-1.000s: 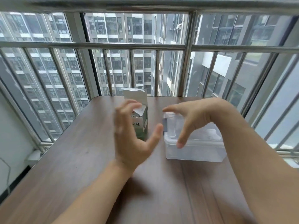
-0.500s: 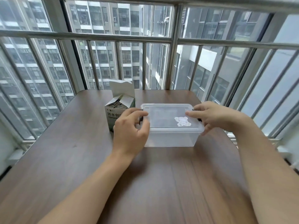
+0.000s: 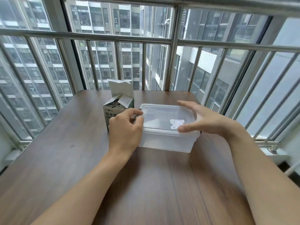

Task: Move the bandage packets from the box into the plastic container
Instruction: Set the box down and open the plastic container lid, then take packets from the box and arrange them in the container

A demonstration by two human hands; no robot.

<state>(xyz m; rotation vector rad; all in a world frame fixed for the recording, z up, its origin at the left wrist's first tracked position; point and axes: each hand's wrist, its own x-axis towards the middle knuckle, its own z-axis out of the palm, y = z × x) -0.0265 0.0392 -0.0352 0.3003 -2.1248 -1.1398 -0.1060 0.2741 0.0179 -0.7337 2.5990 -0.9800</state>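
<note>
Bench (image 3: 68, 159): brown wood grain, carrying everything; both forearms reach across it.
Left hand (image 3: 125, 129): at the plastic container's left end, fingers (image 3: 135, 112) curled on the dark latch there.
Right hand (image 3: 203, 119): spread wide over the container's right end, fingers straight, thumb by the lid's front edge; gripping nothing.
Plastic container (image 3: 167, 140): clear, lid (image 3: 162, 116) still on, small sticker (image 3: 177, 123) on top.
Box (image 3: 113, 109): just left of the container, flap open, dark bandage packets (image 3: 116, 104) still inside.
Railing (image 3: 146, 39): steel bars beyond the container.
</note>
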